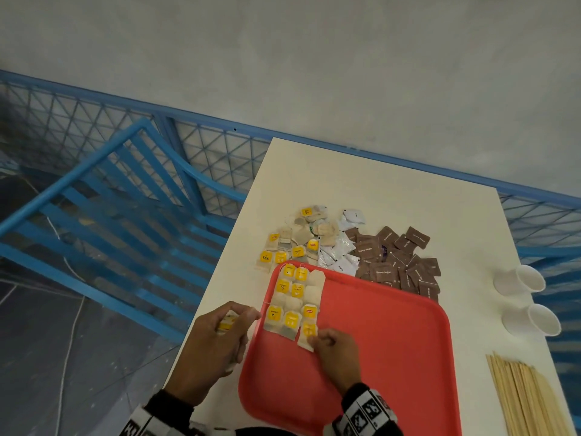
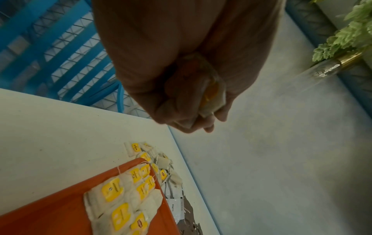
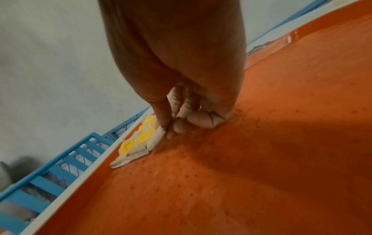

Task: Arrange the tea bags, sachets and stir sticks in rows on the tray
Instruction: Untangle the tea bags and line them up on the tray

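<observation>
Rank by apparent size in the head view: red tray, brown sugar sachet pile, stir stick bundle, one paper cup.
1. red tray
2. stir stick bundle and brown sugar sachet pile: look alike; bundle runs off frame, so unranked
3. paper cup, smallest

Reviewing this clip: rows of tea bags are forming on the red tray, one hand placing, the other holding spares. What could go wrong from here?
1. The right hand pinches the nearest tea bag at the row's end; it touches its neighbours, so adjusting it may shift the rows.
2. Strings trail over the tray rim and could snag.
3. The left hand grips spare tea bags near the table's edge; one slipping might fall off.
</observation>
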A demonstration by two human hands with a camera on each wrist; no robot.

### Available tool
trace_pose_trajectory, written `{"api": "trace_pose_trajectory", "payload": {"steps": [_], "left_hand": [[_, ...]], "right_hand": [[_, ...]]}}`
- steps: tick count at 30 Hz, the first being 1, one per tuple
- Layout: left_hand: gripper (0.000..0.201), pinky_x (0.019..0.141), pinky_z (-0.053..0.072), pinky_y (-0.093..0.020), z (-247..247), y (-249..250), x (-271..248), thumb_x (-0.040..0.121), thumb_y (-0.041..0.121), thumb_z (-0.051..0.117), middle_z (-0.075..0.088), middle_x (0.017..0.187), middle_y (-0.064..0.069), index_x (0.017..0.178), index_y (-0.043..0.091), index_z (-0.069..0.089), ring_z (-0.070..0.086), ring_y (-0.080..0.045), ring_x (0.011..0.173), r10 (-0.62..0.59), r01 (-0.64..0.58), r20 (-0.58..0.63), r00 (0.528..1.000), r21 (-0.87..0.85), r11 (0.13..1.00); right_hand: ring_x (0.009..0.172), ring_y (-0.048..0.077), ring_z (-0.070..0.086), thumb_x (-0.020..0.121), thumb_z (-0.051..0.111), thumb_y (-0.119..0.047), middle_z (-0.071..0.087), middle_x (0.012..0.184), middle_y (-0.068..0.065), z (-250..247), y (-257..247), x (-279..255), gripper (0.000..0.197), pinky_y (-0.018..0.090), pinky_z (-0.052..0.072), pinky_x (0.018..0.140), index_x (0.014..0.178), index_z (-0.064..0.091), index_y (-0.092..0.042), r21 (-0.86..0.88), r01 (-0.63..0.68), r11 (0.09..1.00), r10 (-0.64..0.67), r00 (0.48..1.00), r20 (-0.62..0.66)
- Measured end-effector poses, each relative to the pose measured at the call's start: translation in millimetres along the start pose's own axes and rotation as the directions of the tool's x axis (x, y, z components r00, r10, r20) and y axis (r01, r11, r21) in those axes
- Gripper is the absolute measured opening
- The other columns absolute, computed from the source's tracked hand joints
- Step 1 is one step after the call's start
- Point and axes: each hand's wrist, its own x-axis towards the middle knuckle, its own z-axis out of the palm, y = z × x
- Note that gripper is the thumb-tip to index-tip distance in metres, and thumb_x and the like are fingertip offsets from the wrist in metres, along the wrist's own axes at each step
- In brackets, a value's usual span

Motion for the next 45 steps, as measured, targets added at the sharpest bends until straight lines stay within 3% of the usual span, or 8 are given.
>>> {"api": "trace_pose_trajectory", "payload": {"steps": [10, 15, 19, 23, 27, 34, 37, 45], "left_hand": [[0.058, 0.043, 0.029, -0.018, -0.4, -4.8, 6.3, 0.096, 0.058, 0.035, 0.052, 0.068, -0.013, 0.095, 0.015, 0.074, 0.047, -0.017, 0.05, -0.087, 0.093, 0.043, 0.995, -0.164, 0.982], [0.077, 0.042, 0.03, -0.017, 10.2, -3.2, 11.9, 0.092, 0.07, 0.025, 0.054, 0.069, -0.011, 0.103, 0.01, 0.072, 0.049, -0.017, 0.049, -0.203, 0.24, 0.151, 0.967, -0.29, 0.927], [0.085, 0.039, 0.036, -0.021, 28.6, -5.8, 17.4, 0.088, 0.073, 0.026, 0.057, 0.07, -0.012, 0.113, 0.001, 0.064, 0.052, -0.019, 0.05, -0.204, 0.26, 0.179, 0.962, -0.388, 0.884], [0.084, 0.067, 0.05, -0.035, 51.7, -4.3, 16.3, 0.085, 0.076, 0.031, 0.072, 0.105, -0.017, 0.115, 0.008, 0.069, 0.068, -0.034, 0.088, -0.218, 0.286, 0.209, 0.953, -0.394, 0.874], [0.08, 0.104, 0.041, -0.059, 68.0, 2.0, 8.5, 0.084, 0.08, 0.041, 0.061, 0.131, -0.024, 0.125, 0.017, 0.067, 0.057, -0.04, 0.125, -0.279, 0.321, 0.16, 0.947, -0.399, 0.859], [0.087, 0.101, 0.041, -0.054, 87.1, -0.2, -0.7, 0.083, 0.07, 0.059, 0.051, 0.136, -0.034, 0.128, -0.005, 0.056, 0.051, -0.039, 0.115, -0.276, 0.307, 0.144, 0.95, -0.582, 0.752], [0.073, 0.062, 0.048, -0.032, 92.5, -0.7, -2.5, 0.081, 0.067, 0.053, 0.06, 0.106, -0.022, 0.116, 0.004, 0.065, 0.059, -0.025, 0.078, -0.239, 0.304, 0.19, 0.952, -0.511, 0.804], [0.057, 0.05, 0.043, -0.025, 95.6, 8.4, -10.6, 0.082, 0.061, 0.054, 0.058, 0.071, -0.008, 0.096, 0.008, 0.067, 0.053, -0.015, 0.054, -0.19, 0.226, 0.143, 0.971, -0.303, 0.926]], "right_hand": [[0.068, 0.017, 0.053, 0.076, 0.077, -0.028, 0.059, 0.068, -0.004, 4.5, -18.5, 1.2, 0.032, 0.031, 0.038, 0.061, 0.071, 0.047, -0.018, -0.148, -0.081, 0.986, 0.062, 0.99, -0.129], [0.05, 0.003, 0.042, 0.08, 0.079, -0.025, 0.049, 0.053, -0.009, -22.5, -72.1, -25.1, 0.031, 0.017, 0.034, 0.05, 0.067, 0.053, -0.015, -0.076, 0.237, 0.968, -0.243, 0.967, -0.076], [0.053, 0.002, 0.045, 0.081, 0.078, -0.024, 0.052, 0.058, -0.014, -47.7, -131.7, -60.0, 0.015, 0.012, 0.034, 0.054, 0.075, 0.065, -0.019, 0.031, 0.503, 0.864, -0.503, 0.854, 0.133], [0.077, -0.005, 0.046, 0.079, 0.065, -0.045, 0.044, 0.086, -0.032, -50.3, -141.4, -72.2, 0.023, 0.012, 0.035, 0.072, 0.097, 0.064, -0.031, -0.242, 0.703, 0.668, -0.601, 0.702, 0.381], [0.088, 0.003, 0.046, 0.08, 0.064, -0.048, 0.037, 0.094, -0.021, -55.7, -130.6, -72.1, 0.037, 0.021, 0.039, 0.076, 0.115, 0.057, -0.036, -0.349, 0.687, 0.637, -0.572, 0.725, 0.382], [0.104, 0.006, 0.05, 0.079, 0.069, -0.049, 0.05, 0.113, -0.016, -85.3, -107.5, -77.3, 0.025, 0.026, 0.047, 0.089, 0.101, 0.062, -0.038, -0.294, 0.827, 0.479, -0.673, 0.561, 0.483], [0.107, -0.007, 0.046, 0.085, 0.065, -0.042, 0.054, 0.104, -0.015, -90.3, -105.4, -75.2, 0.009, 0.023, 0.045, 0.089, 0.089, 0.067, -0.034, -0.246, 0.811, 0.531, -0.679, 0.581, 0.449], [0.063, 0.004, 0.056, 0.091, 0.067, -0.019, 0.067, 0.068, -0.003, -122.6, -134.3, -67.2, 0.01, 0.017, 0.043, 0.062, 0.082, 0.071, -0.018, 0.183, 0.474, 0.861, -0.508, 0.789, 0.344]]}}
